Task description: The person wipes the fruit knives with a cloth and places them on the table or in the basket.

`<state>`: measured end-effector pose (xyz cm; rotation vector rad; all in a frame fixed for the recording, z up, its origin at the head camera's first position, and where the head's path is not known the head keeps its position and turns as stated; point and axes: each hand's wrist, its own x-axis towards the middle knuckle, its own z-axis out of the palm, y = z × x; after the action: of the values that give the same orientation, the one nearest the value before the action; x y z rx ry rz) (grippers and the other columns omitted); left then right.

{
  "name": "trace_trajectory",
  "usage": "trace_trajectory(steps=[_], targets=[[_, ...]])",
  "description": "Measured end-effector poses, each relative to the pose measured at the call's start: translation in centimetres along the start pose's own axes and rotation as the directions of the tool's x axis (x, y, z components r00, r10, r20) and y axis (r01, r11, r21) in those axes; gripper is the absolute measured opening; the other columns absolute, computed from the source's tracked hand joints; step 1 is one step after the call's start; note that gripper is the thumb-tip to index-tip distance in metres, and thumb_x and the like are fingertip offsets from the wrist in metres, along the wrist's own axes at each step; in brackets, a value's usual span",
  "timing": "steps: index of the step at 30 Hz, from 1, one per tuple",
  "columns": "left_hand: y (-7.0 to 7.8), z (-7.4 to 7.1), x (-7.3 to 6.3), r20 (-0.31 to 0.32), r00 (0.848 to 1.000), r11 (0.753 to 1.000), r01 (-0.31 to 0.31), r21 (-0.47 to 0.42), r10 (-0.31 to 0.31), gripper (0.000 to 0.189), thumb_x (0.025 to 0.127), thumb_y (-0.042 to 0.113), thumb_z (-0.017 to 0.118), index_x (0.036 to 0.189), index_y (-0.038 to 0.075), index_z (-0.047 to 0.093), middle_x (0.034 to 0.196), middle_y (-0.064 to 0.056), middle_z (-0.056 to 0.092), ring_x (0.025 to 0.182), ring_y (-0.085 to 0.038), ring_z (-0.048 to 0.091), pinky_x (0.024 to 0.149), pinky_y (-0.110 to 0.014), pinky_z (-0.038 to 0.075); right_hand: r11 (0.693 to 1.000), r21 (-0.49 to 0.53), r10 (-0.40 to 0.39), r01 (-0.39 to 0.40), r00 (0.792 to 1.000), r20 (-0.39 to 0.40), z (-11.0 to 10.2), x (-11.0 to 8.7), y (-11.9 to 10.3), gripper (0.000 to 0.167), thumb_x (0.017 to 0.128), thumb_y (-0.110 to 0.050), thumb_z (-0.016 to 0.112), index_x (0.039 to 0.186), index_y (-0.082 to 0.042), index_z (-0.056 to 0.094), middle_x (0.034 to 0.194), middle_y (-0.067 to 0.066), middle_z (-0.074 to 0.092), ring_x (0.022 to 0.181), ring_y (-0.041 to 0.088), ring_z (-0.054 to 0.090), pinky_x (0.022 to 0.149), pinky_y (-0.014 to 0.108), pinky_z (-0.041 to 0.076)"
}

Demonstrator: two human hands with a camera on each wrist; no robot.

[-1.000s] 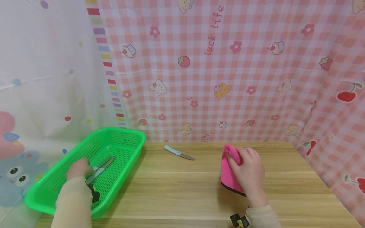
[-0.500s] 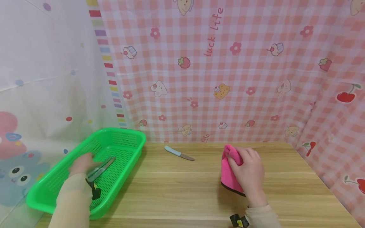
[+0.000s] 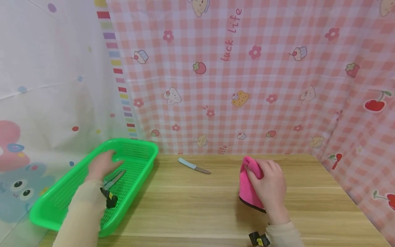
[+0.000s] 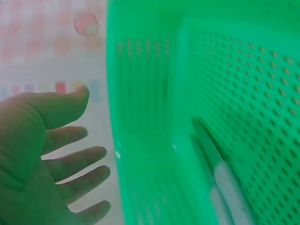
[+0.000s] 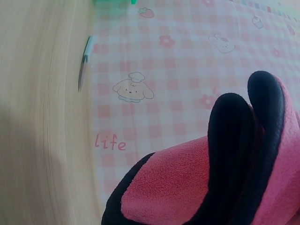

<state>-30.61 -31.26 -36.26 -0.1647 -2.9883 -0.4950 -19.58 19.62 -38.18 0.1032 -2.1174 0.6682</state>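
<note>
My left hand (image 3: 102,166) is over the green plastic basket (image 3: 148,168), holding nothing. In the left wrist view its fingers are spread apart and the thumb stretches out. Two small knives (image 4: 229,187) with pale handles lie side by side on the basket floor, partly covered by the hand in the head view. At the right, my right hand (image 3: 270,185) grips a folded pink cloth (image 3: 247,188) with black edging, pinched between thumb and fingers above the table. A third knife (image 3: 194,166) with a light blue handle lies on the table between the basket and the cloth.
The wooden table (image 3: 197,212) ends at a pink checked curtain (image 3: 216,85) behind and on the right. White printed sheeting (image 3: 55,96) hangs beside the basket on the left. A black wrist mount (image 3: 259,239) sits at the right sleeve.
My left hand has come away from the knives in the basket, opened its fingers and moved up and forward. The right hand and cloth have stayed put.
</note>
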Motion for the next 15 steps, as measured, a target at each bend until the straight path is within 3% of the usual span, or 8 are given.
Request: trace_trajectory(steps=[9,15], targets=[[5.1,-0.8,1.0,-0.138,0.988,0.998,-0.059,0.036,0.064,0.062,0.097,0.037,0.059,0.141,-0.004,0.045,0.135,-0.031,0.051,0.119,-0.052,0.049,0.089,-0.069,0.040,1.000,-0.001,0.016,-0.016,1.000,0.004,-0.1,0.0,-0.2,0.031,0.075,-0.010,0.086,0.102,-0.004,0.073,0.094,0.014,0.066,0.086,0.031,0.058,0.066,0.044,0.047],[9.1,-1.3,0.9,-0.259,0.957,0.991,-0.129,0.026,0.132,0.054,0.096,0.031,0.064,0.138,0.000,0.050,0.132,-0.025,0.057,0.118,-0.047,0.052,0.091,-0.068,0.038,1.000,-0.001,0.025,-0.025,1.000,0.011,-0.2,0.1,-0.2,0.032,0.075,-0.011,0.086,0.103,-0.003,0.072,0.094,0.015,0.066,0.086,0.031,0.057,0.067,0.044,0.047]])
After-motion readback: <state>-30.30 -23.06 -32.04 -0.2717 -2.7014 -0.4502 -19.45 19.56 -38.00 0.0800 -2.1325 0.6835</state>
